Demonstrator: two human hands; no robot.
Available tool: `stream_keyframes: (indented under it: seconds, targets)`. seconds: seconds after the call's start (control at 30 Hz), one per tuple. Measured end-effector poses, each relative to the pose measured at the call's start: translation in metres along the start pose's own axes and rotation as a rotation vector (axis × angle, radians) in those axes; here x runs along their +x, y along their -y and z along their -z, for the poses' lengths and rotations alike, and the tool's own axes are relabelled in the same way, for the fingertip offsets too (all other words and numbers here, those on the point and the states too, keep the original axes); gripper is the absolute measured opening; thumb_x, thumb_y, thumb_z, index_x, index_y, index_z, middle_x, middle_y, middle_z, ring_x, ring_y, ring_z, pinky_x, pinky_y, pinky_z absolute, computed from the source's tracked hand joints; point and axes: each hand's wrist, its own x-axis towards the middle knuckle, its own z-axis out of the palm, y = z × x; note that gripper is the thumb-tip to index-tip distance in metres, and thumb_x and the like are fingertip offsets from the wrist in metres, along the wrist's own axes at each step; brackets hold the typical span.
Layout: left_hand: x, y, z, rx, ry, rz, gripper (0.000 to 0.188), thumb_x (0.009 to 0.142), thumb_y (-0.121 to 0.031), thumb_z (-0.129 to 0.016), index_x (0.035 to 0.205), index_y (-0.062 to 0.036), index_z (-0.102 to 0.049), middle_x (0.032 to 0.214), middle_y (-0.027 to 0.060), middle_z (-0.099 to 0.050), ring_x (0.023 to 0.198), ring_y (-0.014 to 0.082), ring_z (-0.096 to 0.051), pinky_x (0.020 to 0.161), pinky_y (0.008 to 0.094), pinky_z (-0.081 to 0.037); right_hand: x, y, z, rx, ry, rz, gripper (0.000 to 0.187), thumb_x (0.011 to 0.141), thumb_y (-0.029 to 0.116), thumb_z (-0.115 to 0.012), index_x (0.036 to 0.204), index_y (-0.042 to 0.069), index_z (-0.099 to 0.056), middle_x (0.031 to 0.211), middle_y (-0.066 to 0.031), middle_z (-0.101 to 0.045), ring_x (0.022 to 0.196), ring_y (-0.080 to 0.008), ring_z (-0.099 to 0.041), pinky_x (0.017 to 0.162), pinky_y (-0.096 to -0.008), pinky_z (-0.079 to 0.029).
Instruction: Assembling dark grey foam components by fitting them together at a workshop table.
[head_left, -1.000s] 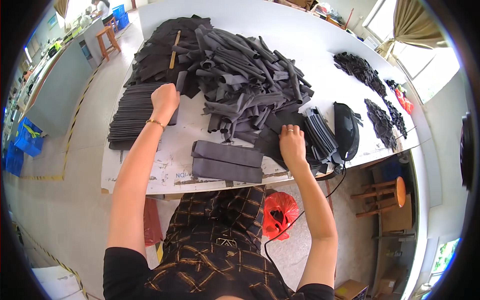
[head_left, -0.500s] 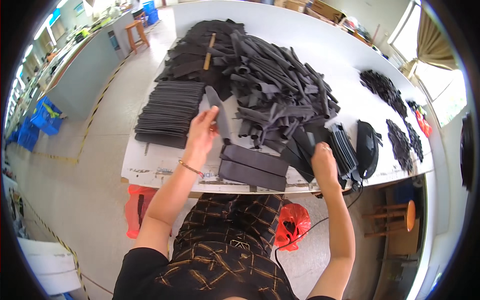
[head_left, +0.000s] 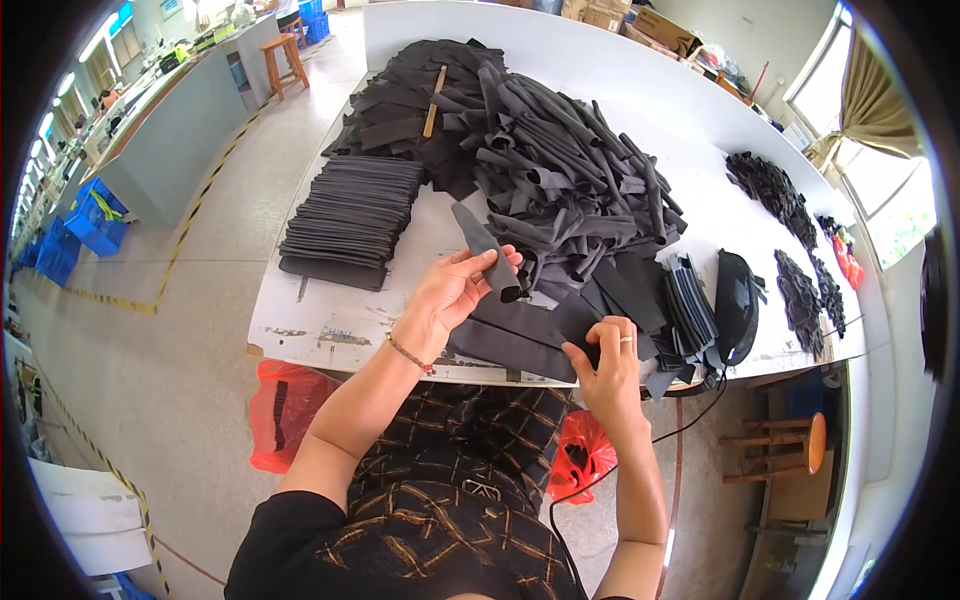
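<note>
My left hand (head_left: 452, 295) is closed on a curled dark grey fabric piece (head_left: 480, 240), raised just above the table's near side. My right hand (head_left: 612, 378) pinches a flat black fabric piece (head_left: 577, 325) between thumb and fingers. That piece overlaps the right end of a folded dark fabric panel (head_left: 510, 335), which lies flat at the front edge. Beyond both hands lies a big heap of curled fabric pieces (head_left: 570, 150). To the left stands a neat row of folded fabric pieces (head_left: 350, 215). More flat black pieces (head_left: 630, 290) lie just right of my right hand.
A stack of dark pieces (head_left: 688, 310) and a black pouch-like item (head_left: 737, 308) stand at the right. A wooden stick (head_left: 434, 102) rests on the far fabric pile. Red plastic bags (head_left: 285, 410) are below the table edge, and a cable (head_left: 690, 415) hangs there.
My left hand has moved right with the curled fabric piece, away from the folded row. My right hand has come left and nearer, bringing a flat black piece over the folded panel.
</note>
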Motion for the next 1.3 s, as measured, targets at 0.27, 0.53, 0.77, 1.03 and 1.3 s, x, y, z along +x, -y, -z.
stream_keyframes:
  seconds: [0.27, 0.53, 0.77, 1.03, 1.3]
  targets:
    - [-0.015, -0.001, -0.016, -0.049, -0.056, 0.006, 0.020, 0.099, -0.010, -0.055, 0.118, -0.0042, -0.056, 0.117, 0.0193, -0.064, 0.103, 0.0349, -0.067, 0.086, 0.0410, -0.059, 0.006, 0.034, -0.012, 0.122, -0.131, -0.021, 0.048, 0.073, 0.013, -0.080, 0.117, 0.002, -0.064, 0.106, -0.0103, -0.056, 0.094, -0.0300, -0.053, 0.083, -0.0413, -0.044]
    - [-0.016, 0.005, -0.023, -0.002, -0.034, 0.022, 0.022, 0.099, -0.010, -0.053, 0.121, -0.0061, -0.053, 0.116, 0.0227, -0.064, 0.103, 0.0361, -0.067, 0.087, 0.0426, -0.058, 0.013, 0.030, -0.020, -0.089, -0.290, 0.116, 0.035, 0.070, 0.008, -0.080, 0.104, 0.007, -0.070, 0.094, -0.0026, -0.059, 0.087, -0.0234, -0.055, 0.078, -0.0366, -0.042]
    - [-0.028, 0.008, -0.030, 0.006, 0.030, -0.051, 0.027, 0.099, -0.004, -0.051, 0.125, -0.0043, -0.044, 0.113, 0.0214, -0.064, 0.103, 0.0308, -0.067, 0.085, 0.0438, -0.059, 0.015, 0.026, -0.026, -0.292, -0.421, 0.231, 0.035, 0.068, 0.007, -0.080, 0.102, 0.008, -0.070, 0.094, -0.0013, -0.058, 0.086, -0.0218, -0.057, 0.078, -0.0371, -0.043]
    - [-0.059, 0.019, -0.059, 0.102, 0.080, -0.354, 0.052, 0.098, -0.010, -0.057, 0.142, -0.0031, -0.032, 0.120, 0.0187, -0.062, 0.113, 0.0270, -0.062, 0.095, 0.0405, -0.052, 0.019, 0.046, -0.039, -0.097, -0.342, 0.114, 0.052, 0.072, 0.008, -0.080, 0.121, 0.004, -0.060, 0.107, -0.0118, -0.055, 0.092, -0.0307, -0.053, 0.085, -0.0423, -0.042]
    - [-0.036, 0.037, -0.042, 0.069, 0.232, -0.313, 0.018, 0.100, -0.020, -0.055, 0.106, -0.0037, -0.060, 0.093, 0.0126, -0.068, 0.113, 0.0258, -0.061, 0.100, 0.0390, -0.047, 0.003, 0.040, -0.052, 0.021, -0.204, 0.113, 0.039, 0.070, -0.006, -0.074, 0.104, -0.001, -0.054, 0.112, -0.0189, -0.056, 0.093, -0.0375, -0.056, 0.079, -0.0446, -0.048]
